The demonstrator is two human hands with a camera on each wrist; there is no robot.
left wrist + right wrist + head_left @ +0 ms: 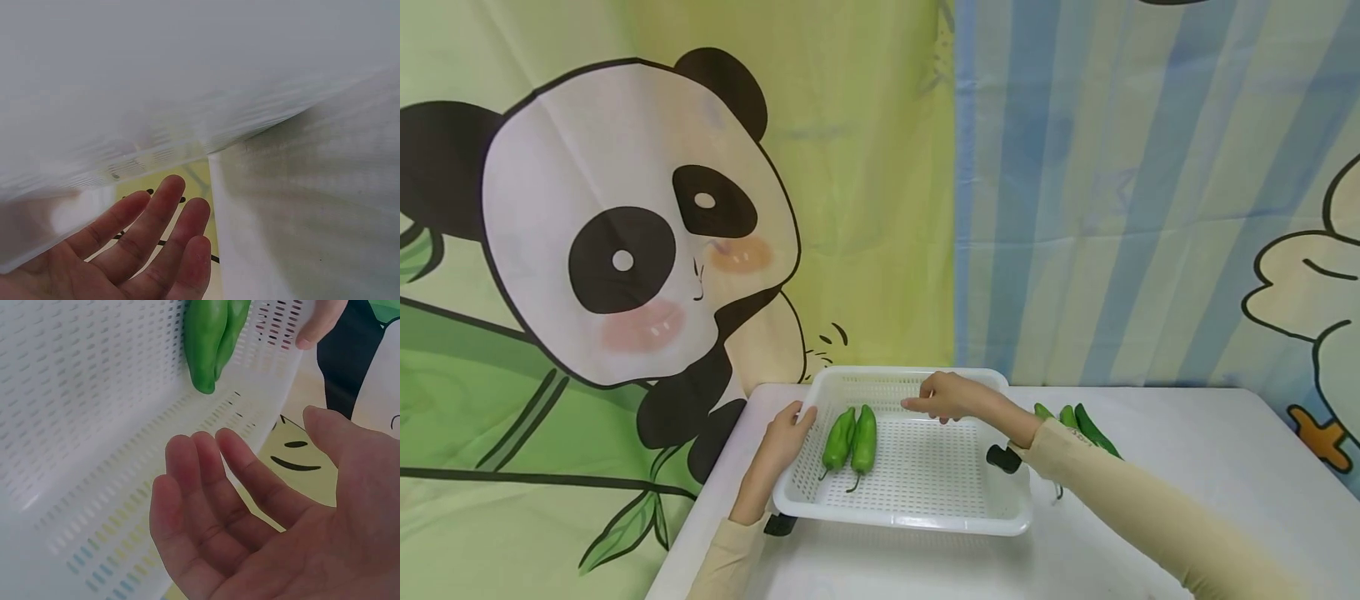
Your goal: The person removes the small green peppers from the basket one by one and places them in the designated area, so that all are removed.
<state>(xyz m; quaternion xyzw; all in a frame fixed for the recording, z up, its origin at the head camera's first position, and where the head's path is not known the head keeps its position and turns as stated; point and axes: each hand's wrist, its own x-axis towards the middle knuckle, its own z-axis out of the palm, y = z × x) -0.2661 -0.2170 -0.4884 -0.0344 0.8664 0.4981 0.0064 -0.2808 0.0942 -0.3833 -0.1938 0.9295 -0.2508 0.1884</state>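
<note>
Glossy peppers (864,439), plastic basket (902,522), cloth backdrop (880,167)

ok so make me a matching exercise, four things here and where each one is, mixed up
Things:
1. left hand
2. right hand
3. two green peppers
4. green vegetables partly behind the sleeve

Places:
a. on the table, right of the basket
b. at the basket's left side
c. inside the basket
d. over the basket, holding nothing

Pairs: 1-b, 2-d, 3-c, 4-a
</note>
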